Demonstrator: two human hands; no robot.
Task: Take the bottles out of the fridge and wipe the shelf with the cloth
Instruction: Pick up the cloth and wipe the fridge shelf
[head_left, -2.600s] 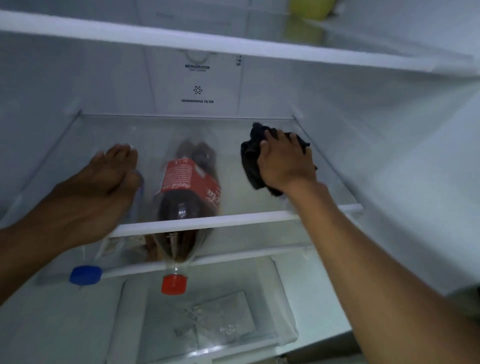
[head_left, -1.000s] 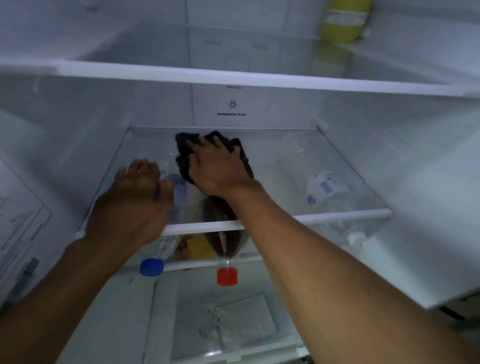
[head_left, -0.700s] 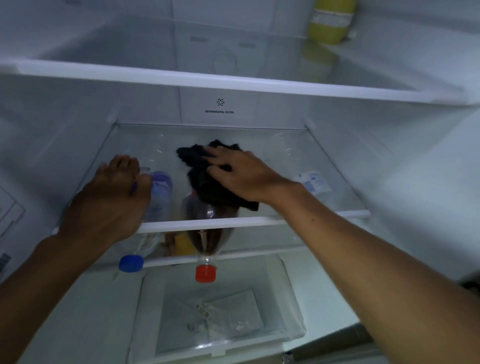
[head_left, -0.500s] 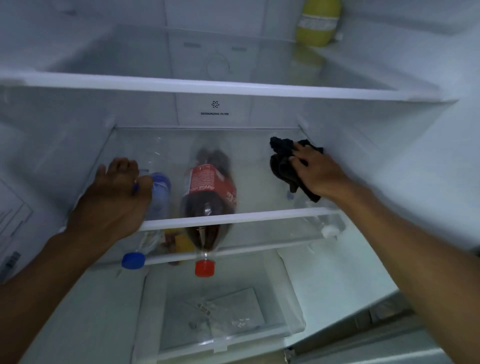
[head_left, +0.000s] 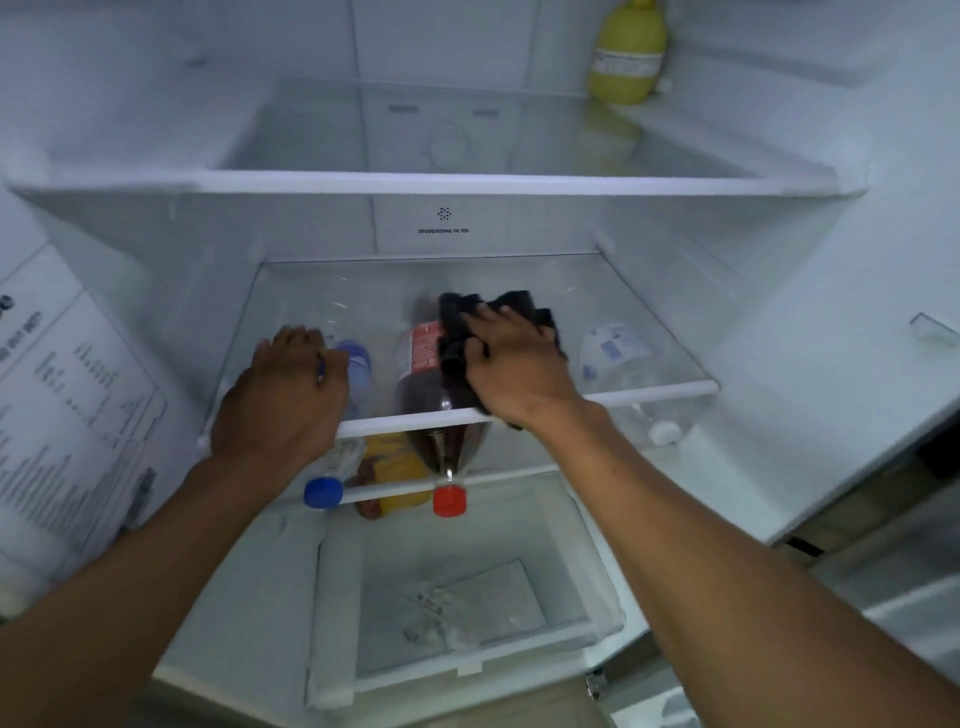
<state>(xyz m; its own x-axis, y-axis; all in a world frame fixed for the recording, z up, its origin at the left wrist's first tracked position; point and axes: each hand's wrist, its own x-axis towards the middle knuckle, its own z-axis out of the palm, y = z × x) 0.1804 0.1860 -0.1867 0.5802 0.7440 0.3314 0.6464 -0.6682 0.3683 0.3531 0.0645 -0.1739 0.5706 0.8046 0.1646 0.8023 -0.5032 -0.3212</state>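
My right hand (head_left: 514, 374) presses a black cloth (head_left: 451, 332) flat onto the middle of the glass shelf (head_left: 654, 391). My left hand (head_left: 280, 400) rests palm down on the shelf's front left part and holds nothing. Three bottles lie on their sides below the glass and show through it. A cola bottle (head_left: 423, 353) with a red cap is in the middle. To its left is a clear bottle (head_left: 356, 364) with a blue cap. A clear bottle (head_left: 615, 353) with a white cap lies at the right.
A yellow bottle (head_left: 626, 57) stands at the back right of the upper shelf (head_left: 467, 183). An orange packet (head_left: 395, 462) lies between the two left bottles. Below is a clear drawer (head_left: 467, 613). A printed sheet (head_left: 72, 415) covers the left wall.
My right hand has slid the cloth from the right side of the glass shelf back to its middle. My left hand has stayed on the front left of the shelf.
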